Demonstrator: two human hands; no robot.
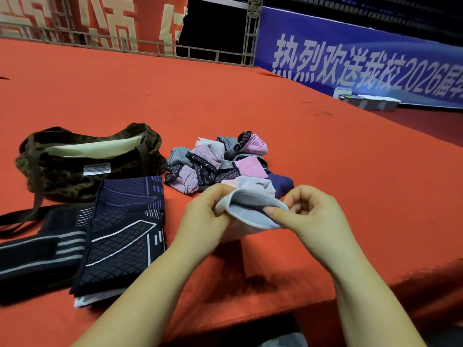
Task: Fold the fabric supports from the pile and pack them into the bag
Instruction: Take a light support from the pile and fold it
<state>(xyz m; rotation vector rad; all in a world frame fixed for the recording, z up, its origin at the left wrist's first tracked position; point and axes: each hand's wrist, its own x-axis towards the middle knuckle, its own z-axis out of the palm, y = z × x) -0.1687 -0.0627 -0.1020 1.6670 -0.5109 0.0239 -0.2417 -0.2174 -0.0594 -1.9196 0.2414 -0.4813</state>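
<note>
A light grey fabric support (pixel 250 211) is held just above the red surface in front of me. My left hand (pixel 205 216) grips its left edge and my right hand (pixel 308 214) pinches its right edge. Behind it lies a pile (pixel 220 164) of pink, grey and dark patterned supports. A camouflage bag (pixel 75 171) with a pale lining stands open at the left. In front of the bag lie dark navy patterned supports (pixel 125 234), folded flat and stacked, beside a black striped strap (pixel 40 251).
The red cloth-covered platform (pixel 225 101) stretches far back and drops off at its near right edge (pixel 375 284). A blue banner (pixel 363 58) and white boxes (pixel 368 101) stand at the back right. A metal truss (pixel 253 28) rises behind.
</note>
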